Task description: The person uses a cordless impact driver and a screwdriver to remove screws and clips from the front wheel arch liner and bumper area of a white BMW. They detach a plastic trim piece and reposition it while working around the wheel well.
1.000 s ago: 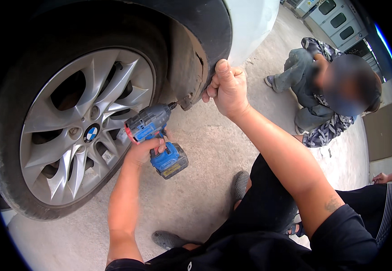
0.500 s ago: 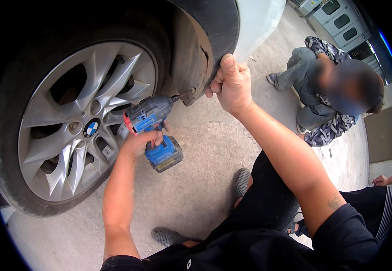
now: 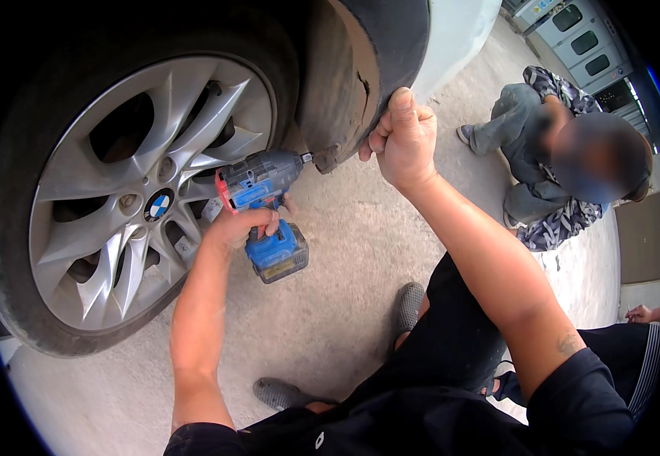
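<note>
My left hand (image 3: pixel 246 224) is closed around the handle of a blue, grey and red cordless impact driver (image 3: pixel 258 182). Its nose reaches a small fixing point at the lower end of the dirty inner wheel-arch liner (image 3: pixel 330 91); whether it touches is unclear. Just right of that, my right hand (image 3: pixel 406 140) grips the lower edge of the black arch trim (image 3: pixel 394 42), thumb up. A silver multi-spoke wheel with a black tyre (image 3: pixel 18 251) fills the left side, and a white body panel (image 3: pixel 459 34) adjoins the trim.
A person (image 3: pixel 531 144) in camouflage sleeves squats on the concrete floor (image 3: pixel 360 228) at right. Another person's hand (image 3: pixel 637 313) and dark clothing show at the lower right edge. A grey panel with small windows (image 3: pixel 581 38) stands behind. My legs and feet are below.
The wheel, arch, driver and both hands sit slightly higher and further right in the picture. Both grips and the driver's place at the liner look nearly the same.
</note>
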The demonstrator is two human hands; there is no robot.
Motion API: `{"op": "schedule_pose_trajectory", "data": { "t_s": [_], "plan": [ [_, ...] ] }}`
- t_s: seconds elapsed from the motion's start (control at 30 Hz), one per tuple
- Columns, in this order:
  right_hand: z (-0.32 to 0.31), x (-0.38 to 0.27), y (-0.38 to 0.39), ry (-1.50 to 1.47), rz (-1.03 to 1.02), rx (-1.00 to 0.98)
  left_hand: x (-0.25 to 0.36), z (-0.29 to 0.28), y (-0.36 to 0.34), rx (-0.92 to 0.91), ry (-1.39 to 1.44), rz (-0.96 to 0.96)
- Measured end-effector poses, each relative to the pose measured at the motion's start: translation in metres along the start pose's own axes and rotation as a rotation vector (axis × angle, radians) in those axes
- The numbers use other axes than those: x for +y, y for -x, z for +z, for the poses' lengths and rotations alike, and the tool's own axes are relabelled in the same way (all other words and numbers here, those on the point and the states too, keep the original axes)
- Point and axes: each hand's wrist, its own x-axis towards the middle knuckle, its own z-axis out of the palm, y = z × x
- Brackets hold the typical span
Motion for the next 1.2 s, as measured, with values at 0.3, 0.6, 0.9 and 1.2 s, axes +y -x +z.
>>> {"op": "schedule_pose_trajectory", "data": {
  "t_s": [0.3,0.6,0.9,1.2],
  "plan": [
    [-0.021,0.048,0.023,0.228,0.106,-0.122,0.006,-0.003,0.000,-0.041,0.028,0.008],
    [-0.021,0.074,0.015,0.181,-0.093,-0.133,0.000,-0.016,-0.004,-0.057,-0.047,-0.013],
    [-0.028,0.075,0.013,0.121,-0.102,-0.141,-0.004,-0.019,-0.018,-0.159,0.141,0.002],
    [-0.029,0.080,0.015,0.079,-0.128,-0.141,-0.002,-0.021,-0.015,-0.141,0.045,0.025]
  ]
}}
